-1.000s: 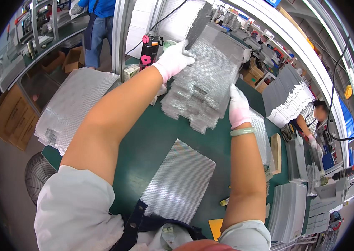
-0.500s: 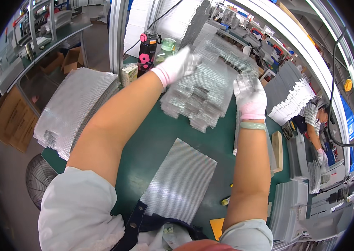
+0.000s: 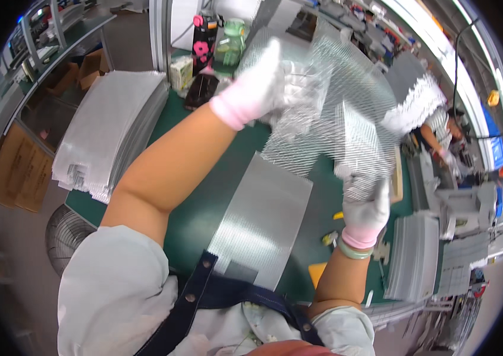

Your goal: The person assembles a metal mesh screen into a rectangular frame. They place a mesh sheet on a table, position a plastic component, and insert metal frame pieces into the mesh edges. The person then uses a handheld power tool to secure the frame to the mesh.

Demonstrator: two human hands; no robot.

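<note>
My left hand (image 3: 257, 86), in a white glove with a pink cuff, is at the back of the table, thumb up. Its fingers are curled round the blurred edge of a see-through silvery mesh sheet (image 3: 346, 77). Farther right and nearer, my right hand (image 3: 367, 213), gloved alike, is closed on the near end of the same mesh, raised above the table. Whether one sheet or several hang between the hands is too smeared to tell. A flat silvery mesh sheet (image 3: 266, 213) lies on the green table (image 3: 189, 237) before me.
A tall stack of silvery sheets (image 3: 109, 130) stands at the left. At the back are a black bottle (image 3: 204, 41), a green bottle (image 3: 229, 47) and a small box (image 3: 181, 72). More stacked sheets (image 3: 413, 255) stand at the right; another person (image 3: 438, 133) works beyond.
My right hand has come nearer to me, pulling mesh off the pile at the back and spreading it. My left hand has shifted slightly right, its fingers now curled. The view has tilted down.
</note>
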